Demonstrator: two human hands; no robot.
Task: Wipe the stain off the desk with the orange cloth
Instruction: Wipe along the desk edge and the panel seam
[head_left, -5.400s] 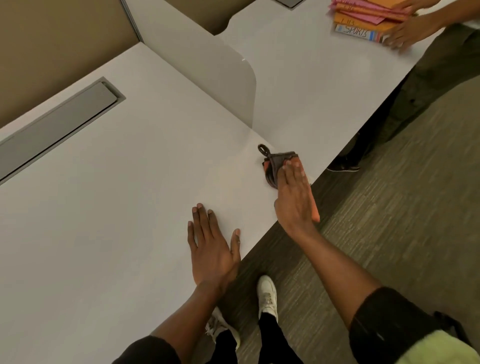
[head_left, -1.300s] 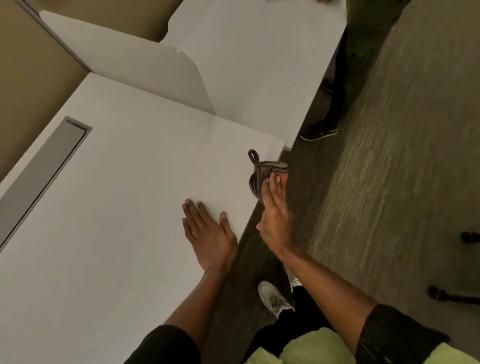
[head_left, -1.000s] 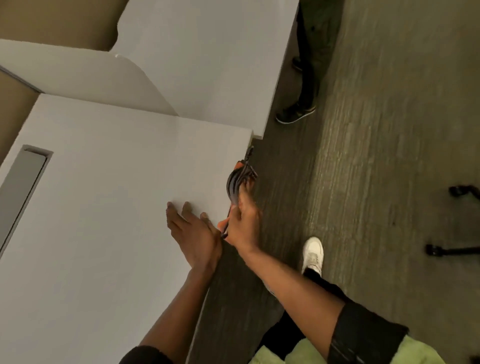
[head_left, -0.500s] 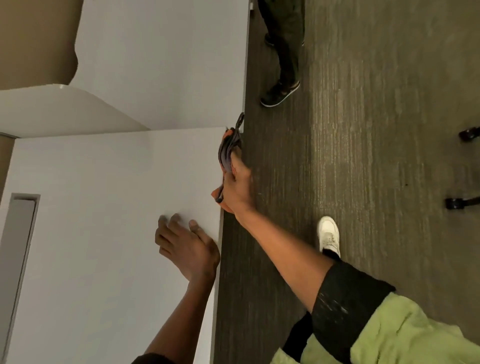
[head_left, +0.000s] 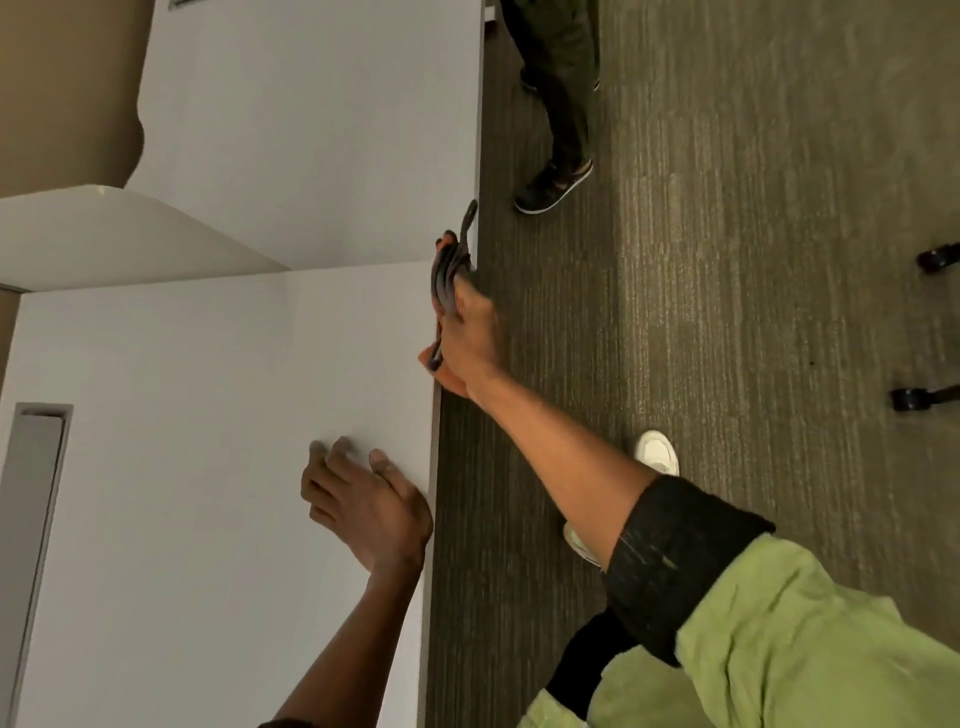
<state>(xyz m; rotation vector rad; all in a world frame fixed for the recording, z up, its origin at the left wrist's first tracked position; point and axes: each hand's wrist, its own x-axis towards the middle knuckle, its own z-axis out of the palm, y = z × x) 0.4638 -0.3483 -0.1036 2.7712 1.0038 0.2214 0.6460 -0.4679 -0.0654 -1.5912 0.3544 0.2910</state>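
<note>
Orange with a dark grey backing, the orange cloth (head_left: 447, 275) sits folded at the desk's (head_left: 218, 395) right-hand edge, close to its far corner, pressed edge-on against the rim, with a small dark loop standing up at its far end. It looks soft and light — a thing likely to bunch or slide under a loose hold, best taken flat across the folded pad, not by the loop. The right hand (head_left: 465, 332) is closed on it, fingers laid along the fold and the palm just off the rim over the carpet (head_left: 727, 260). The left hand (head_left: 363, 499) holds nothing — fingers loosely curled, tips resting on the white top near the same edge, well back from the cloth. No stain shows on the visible surface. A second person's leg and dark shoe (head_left: 550, 187) stand on the carpet beyond the neighbouring desk.
</note>
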